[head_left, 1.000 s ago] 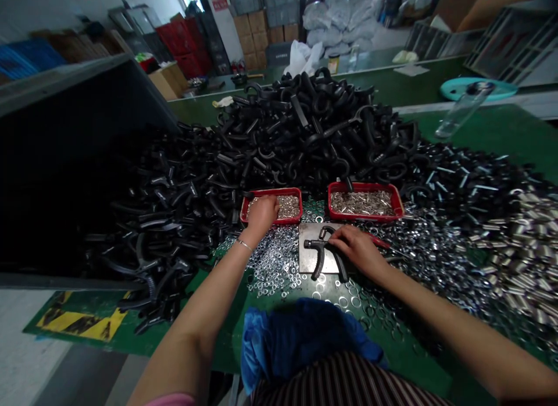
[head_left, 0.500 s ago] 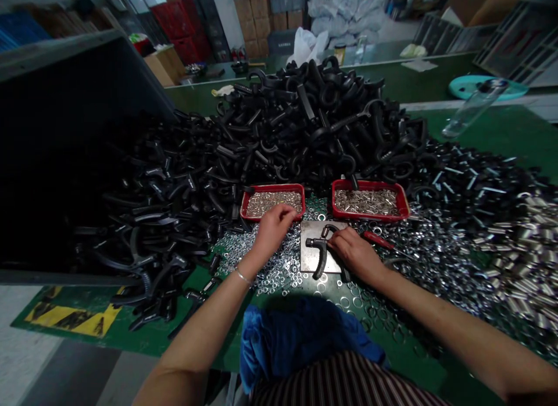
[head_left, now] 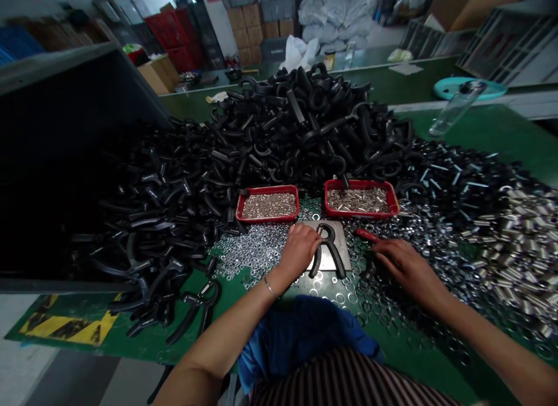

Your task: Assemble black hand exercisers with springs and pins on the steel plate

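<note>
On a small square metal plate [head_left: 347, 243] lies a black two-legged clamp-like piece [head_left: 333, 252] with a hooked top and its legs pointing towards me. My left hand [head_left: 300, 249] is closed at the piece's left side, its fingertips by the joint and covering part of it. To the right, my right hand [head_left: 403, 269] reaches over the loose metal parts with fingers stretched out and the thumb apart. Its fingertips are at the lower end of a red tool handle [head_left: 366, 235]; whether they touch it I cannot tell. The tool's shaft is hidden.
Behind the plate stand a left red tray [head_left: 268, 221] of tiny metal pieces and a right red tray [head_left: 361, 214] of small pins. A heap of black parts [head_left: 300, 127] rises beyond. Washers [head_left: 250, 249] and metal sleeves [head_left: 523, 237] lie about. A dark crate [head_left: 56, 284] tips in from the left.
My left hand has moved from the left tray down to the black piece. My right hand has left that piece and gone right, to the red handle. The view has shifted slightly.
</note>
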